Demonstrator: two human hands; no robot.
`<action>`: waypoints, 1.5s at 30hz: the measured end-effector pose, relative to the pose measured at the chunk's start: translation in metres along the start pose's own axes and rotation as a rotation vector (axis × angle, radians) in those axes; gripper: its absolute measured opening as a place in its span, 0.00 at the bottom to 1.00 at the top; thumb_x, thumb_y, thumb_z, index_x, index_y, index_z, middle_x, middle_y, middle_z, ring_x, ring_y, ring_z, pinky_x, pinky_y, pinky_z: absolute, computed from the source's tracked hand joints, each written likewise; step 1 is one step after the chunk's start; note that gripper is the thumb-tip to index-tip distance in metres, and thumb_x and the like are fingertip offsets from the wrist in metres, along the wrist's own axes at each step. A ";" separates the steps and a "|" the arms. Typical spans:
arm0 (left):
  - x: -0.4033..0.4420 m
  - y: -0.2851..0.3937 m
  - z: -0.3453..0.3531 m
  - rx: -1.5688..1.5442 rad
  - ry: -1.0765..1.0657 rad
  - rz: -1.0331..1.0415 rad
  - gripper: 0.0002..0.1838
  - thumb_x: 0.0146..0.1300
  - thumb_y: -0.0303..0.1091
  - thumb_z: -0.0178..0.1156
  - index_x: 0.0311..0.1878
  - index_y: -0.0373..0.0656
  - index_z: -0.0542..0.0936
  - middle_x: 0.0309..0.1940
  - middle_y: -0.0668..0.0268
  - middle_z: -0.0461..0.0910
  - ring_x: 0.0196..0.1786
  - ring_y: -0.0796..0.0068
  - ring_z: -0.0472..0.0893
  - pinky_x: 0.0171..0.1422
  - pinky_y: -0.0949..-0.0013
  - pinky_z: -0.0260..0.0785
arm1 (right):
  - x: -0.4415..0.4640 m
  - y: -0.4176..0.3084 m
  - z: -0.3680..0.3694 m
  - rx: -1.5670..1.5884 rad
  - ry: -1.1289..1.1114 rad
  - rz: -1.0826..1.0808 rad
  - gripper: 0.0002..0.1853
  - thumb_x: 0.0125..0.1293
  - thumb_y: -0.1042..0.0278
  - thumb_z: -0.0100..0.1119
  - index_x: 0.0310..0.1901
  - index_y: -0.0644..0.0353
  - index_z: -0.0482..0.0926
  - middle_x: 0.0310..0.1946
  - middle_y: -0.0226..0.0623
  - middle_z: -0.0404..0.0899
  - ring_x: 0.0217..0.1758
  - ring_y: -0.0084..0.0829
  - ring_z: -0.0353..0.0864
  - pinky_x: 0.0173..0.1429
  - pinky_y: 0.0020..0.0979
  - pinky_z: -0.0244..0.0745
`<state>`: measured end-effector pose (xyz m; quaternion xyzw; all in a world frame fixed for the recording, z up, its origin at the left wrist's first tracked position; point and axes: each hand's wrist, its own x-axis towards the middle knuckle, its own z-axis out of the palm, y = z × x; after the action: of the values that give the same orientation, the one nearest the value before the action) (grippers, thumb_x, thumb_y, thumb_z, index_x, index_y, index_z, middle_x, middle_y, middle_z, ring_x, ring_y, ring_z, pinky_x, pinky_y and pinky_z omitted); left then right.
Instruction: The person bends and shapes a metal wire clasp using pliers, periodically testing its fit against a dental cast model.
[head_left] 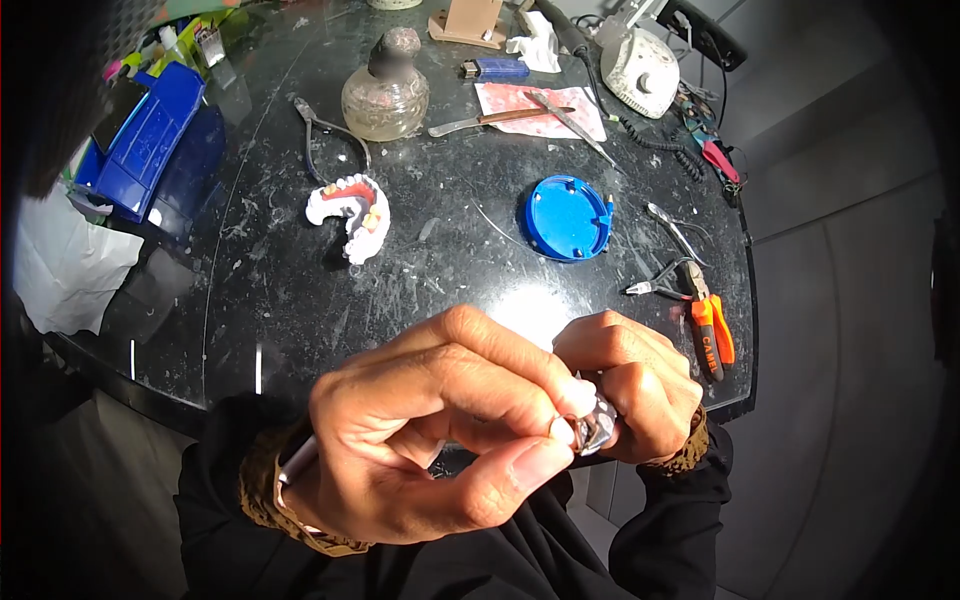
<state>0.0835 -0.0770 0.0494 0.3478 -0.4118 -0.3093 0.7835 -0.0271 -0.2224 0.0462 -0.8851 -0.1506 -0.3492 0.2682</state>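
Observation:
My left hand (pixel 440 420) pinches a small piece between thumb and fingertips. Close to those fingertips is a shiny metal object (pixel 597 427), dark and reddish at its left side. Curled around the right side of this object is my right hand (pixel 635 385), its fingers closed. The two hands nearly meet in front of my body, low in the view. Behind them lies a white dental model (pixel 365 237) with a red band and yellowish teeth. A round blue dish (pixel 567 218) is beyond my right hand. Exactly what joins the held pieces is hidden by my fingers.
Orange-handled cutters (pixel 710 335) and pliers (pixel 660 282) lie at the right. Farther back are a glass burner (pixel 385 100), a knife (pixel 470 122) on pink sheet, wire pliers (pixel 312 140) and a white device (pixel 640 75). A blue box (pixel 150 140) stands left.

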 end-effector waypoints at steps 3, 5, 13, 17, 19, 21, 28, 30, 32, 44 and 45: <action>0.001 0.000 0.000 0.005 -0.008 0.002 0.06 0.58 0.26 0.60 0.30 0.36 0.73 0.33 0.55 0.75 0.32 0.74 0.78 0.44 0.70 0.79 | 0.000 -0.001 -0.002 0.011 -0.009 0.007 0.17 0.57 0.66 0.63 0.22 0.65 0.65 0.24 0.43 0.74 0.21 0.34 0.74 0.23 0.30 0.70; 0.002 0.001 0.000 0.016 -0.010 0.009 0.06 0.58 0.26 0.60 0.30 0.36 0.73 0.33 0.56 0.76 0.32 0.74 0.78 0.44 0.71 0.79 | 0.001 -0.001 -0.001 0.028 -0.003 0.010 0.17 0.56 0.66 0.63 0.22 0.65 0.65 0.24 0.43 0.74 0.21 0.35 0.74 0.24 0.31 0.70; 0.001 0.000 0.005 0.036 0.038 0.019 0.08 0.57 0.28 0.62 0.28 0.37 0.74 0.31 0.57 0.76 0.31 0.72 0.79 0.39 0.73 0.78 | -0.001 -0.001 -0.004 0.046 -0.016 0.006 0.16 0.56 0.67 0.63 0.22 0.65 0.66 0.24 0.43 0.74 0.22 0.34 0.74 0.24 0.31 0.71; 0.002 0.000 0.004 0.063 0.009 0.012 0.08 0.56 0.29 0.63 0.28 0.37 0.74 0.31 0.57 0.77 0.31 0.71 0.80 0.38 0.72 0.78 | -0.001 -0.001 -0.006 0.053 -0.037 -0.002 0.17 0.57 0.67 0.63 0.21 0.64 0.66 0.22 0.42 0.73 0.21 0.34 0.74 0.24 0.31 0.71; 0.002 -0.001 0.004 0.038 0.009 0.002 0.08 0.56 0.28 0.63 0.27 0.37 0.74 0.31 0.57 0.77 0.31 0.70 0.81 0.38 0.72 0.77 | -0.001 -0.002 -0.007 0.063 -0.039 -0.004 0.17 0.57 0.67 0.63 0.20 0.64 0.66 0.22 0.41 0.73 0.21 0.34 0.74 0.24 0.30 0.70; 0.002 0.000 0.003 0.044 -0.014 0.002 0.07 0.55 0.27 0.63 0.27 0.37 0.74 0.31 0.57 0.78 0.32 0.70 0.82 0.38 0.72 0.77 | -0.002 -0.002 -0.008 0.066 -0.045 -0.006 0.17 0.58 0.67 0.62 0.20 0.64 0.66 0.21 0.40 0.72 0.21 0.34 0.74 0.23 0.30 0.70; 0.003 -0.002 0.002 0.067 -0.047 0.020 0.06 0.53 0.26 0.63 0.26 0.37 0.76 0.30 0.58 0.78 0.31 0.69 0.82 0.37 0.73 0.76 | -0.002 -0.001 -0.013 0.116 -0.098 0.004 0.16 0.58 0.67 0.62 0.20 0.64 0.66 0.20 0.39 0.72 0.20 0.33 0.74 0.22 0.30 0.69; 0.003 -0.003 0.002 0.072 -0.049 0.022 0.06 0.53 0.26 0.64 0.26 0.38 0.76 0.30 0.58 0.78 0.31 0.70 0.82 0.35 0.74 0.75 | -0.002 0.000 -0.014 0.159 -0.116 0.015 0.16 0.59 0.67 0.62 0.20 0.64 0.67 0.20 0.38 0.72 0.20 0.33 0.74 0.21 0.30 0.69; 0.003 -0.003 0.003 0.077 -0.049 0.019 0.06 0.53 0.27 0.64 0.26 0.38 0.76 0.30 0.58 0.79 0.30 0.71 0.82 0.34 0.75 0.74 | -0.002 0.000 -0.016 0.226 -0.138 0.041 0.16 0.59 0.67 0.62 0.21 0.64 0.67 0.20 0.37 0.71 0.19 0.33 0.74 0.21 0.30 0.68; 0.000 -0.004 0.002 0.108 -0.075 0.018 0.07 0.54 0.30 0.66 0.27 0.38 0.78 0.29 0.59 0.79 0.29 0.74 0.81 0.31 0.76 0.71 | -0.001 0.005 -0.023 0.406 -0.295 0.089 0.15 0.59 0.67 0.63 0.23 0.65 0.68 0.21 0.39 0.72 0.20 0.36 0.75 0.20 0.32 0.69; 0.001 -0.003 0.002 0.108 -0.065 0.012 0.07 0.54 0.30 0.66 0.26 0.38 0.78 0.29 0.59 0.79 0.29 0.74 0.81 0.31 0.76 0.71 | -0.001 0.005 -0.023 0.385 -0.279 0.094 0.15 0.59 0.67 0.63 0.23 0.65 0.68 0.21 0.39 0.72 0.20 0.36 0.75 0.21 0.32 0.70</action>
<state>0.0813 -0.0801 0.0479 0.3769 -0.4552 -0.2930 0.7516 -0.0381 -0.2396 0.0576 -0.8634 -0.2088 -0.1755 0.4244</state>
